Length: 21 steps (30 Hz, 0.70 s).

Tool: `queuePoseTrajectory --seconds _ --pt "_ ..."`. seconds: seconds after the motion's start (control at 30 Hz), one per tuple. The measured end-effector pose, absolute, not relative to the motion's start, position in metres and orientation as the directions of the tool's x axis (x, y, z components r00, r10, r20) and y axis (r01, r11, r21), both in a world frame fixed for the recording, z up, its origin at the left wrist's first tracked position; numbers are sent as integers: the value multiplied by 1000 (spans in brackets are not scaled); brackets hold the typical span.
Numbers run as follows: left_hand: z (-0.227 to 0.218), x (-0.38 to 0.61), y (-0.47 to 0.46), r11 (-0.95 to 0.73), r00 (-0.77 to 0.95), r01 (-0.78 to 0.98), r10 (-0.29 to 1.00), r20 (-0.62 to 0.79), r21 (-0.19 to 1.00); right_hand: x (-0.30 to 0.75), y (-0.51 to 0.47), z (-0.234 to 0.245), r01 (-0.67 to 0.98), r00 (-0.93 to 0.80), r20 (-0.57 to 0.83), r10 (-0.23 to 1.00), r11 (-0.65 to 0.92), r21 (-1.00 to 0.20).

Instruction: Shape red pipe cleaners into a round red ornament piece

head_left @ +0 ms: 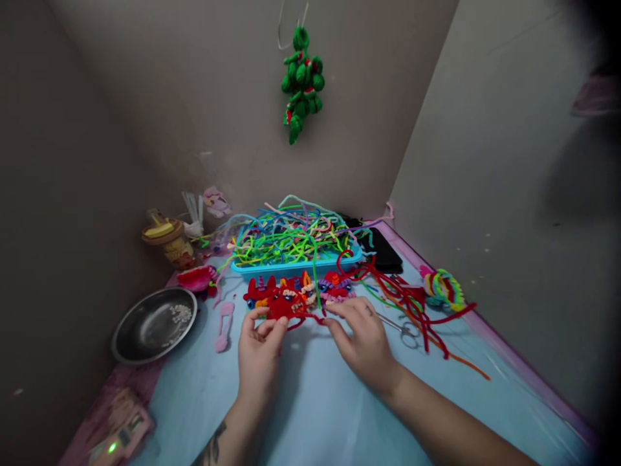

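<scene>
My left hand (259,346) pinches a small red pipe-cleaner figure (282,305) just above the light blue table top (310,401). A red pipe-cleaner strand (310,318) runs from that figure to my right hand (361,336), whose fingers are closed on it. Behind the hands lie finished red figures with coloured trim (334,288). Further back stands a blue tray (295,265) heaped with green, yellow and purple pipe cleaners.
A steel bowl (154,323) with small white bits sits at the left. Loose red pipe cleaners (412,301), scissors (402,327) and a coloured coil (444,288) lie at the right. A green ornament (301,81) hangs on the wall. A device with a green light (119,437) is near the front left.
</scene>
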<state>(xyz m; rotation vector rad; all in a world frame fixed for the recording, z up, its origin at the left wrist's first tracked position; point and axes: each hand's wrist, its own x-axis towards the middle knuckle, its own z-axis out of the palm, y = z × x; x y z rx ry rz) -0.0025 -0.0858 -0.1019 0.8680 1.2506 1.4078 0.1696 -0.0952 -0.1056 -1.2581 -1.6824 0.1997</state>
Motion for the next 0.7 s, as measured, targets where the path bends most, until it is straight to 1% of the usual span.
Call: queuePoseTrajectory --seconds 0.03,0.1,0.2,0.33,0.43,0.57,0.7 --pt "-102 -2 -86 59 -220 -214 970 -107 975 169 -96 -106 662 -39 587 809 461 -591" --pt "-102 -3 -87 63 -209 -197 972 -105 978 166 -95 -110 693 -93 537 839 441 -570" --pt "-104 -3 -88 66 -182 -176 978 -98 982 163 -93 -116 720 -118 471 874 402 -566" --pt "-104 -2 -88 66 -151 -169 984 -92 983 163 -93 -115 702 -118 419 900 374 -606" --pt "-104 -1 -88 72 -149 -137 984 -93 988 164 -93 -111 652 -96 434 896 386 -652" --pt "-107 -1 -88 88 -140 -112 985 -104 990 165 -95 -107 562 -25 457 889 390 -729" --pt "-109 0 -89 112 -110 -123 986 -126 986 165 -97 -105 500 -17 465 885 410 -763"
